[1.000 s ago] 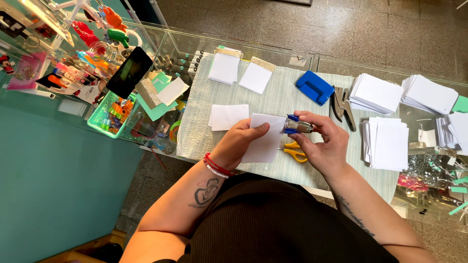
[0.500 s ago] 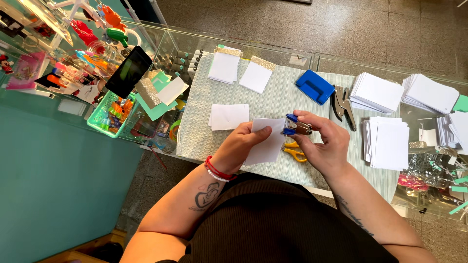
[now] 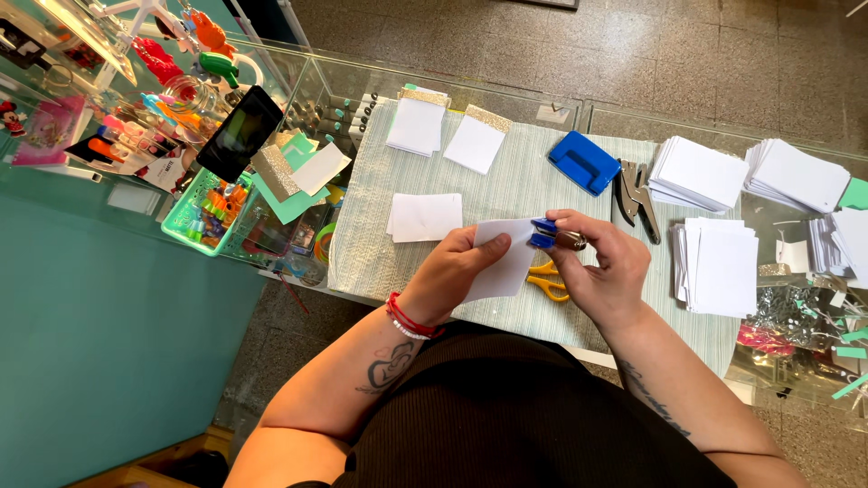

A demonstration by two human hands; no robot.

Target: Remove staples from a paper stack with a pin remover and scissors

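My left hand (image 3: 455, 268) pinches a folded white paper card (image 3: 500, 268) above a pale green striped mat (image 3: 380, 235). My right hand (image 3: 608, 269) grips a small blue and metal stapler (image 3: 553, 237) whose jaws close over the card's top right edge. Yellow-handled scissors (image 3: 548, 284) lie on the mat just under both hands, partly hidden. A single white card (image 3: 425, 217) rests flat on the mat to the left of my left hand.
Stacks of white cards (image 3: 719, 265) (image 3: 697, 173) (image 3: 800, 174) sit at right. A blue hole punch (image 3: 584, 162) and metal pliers (image 3: 636, 192) lie at the back, near two glitter-edged cards (image 3: 417, 123). A phone (image 3: 240, 132) and a green basket (image 3: 201, 212) of small items crowd the left.
Both hands stay in nearly the same spot with the card and stapler. The card has tilted only slightly.
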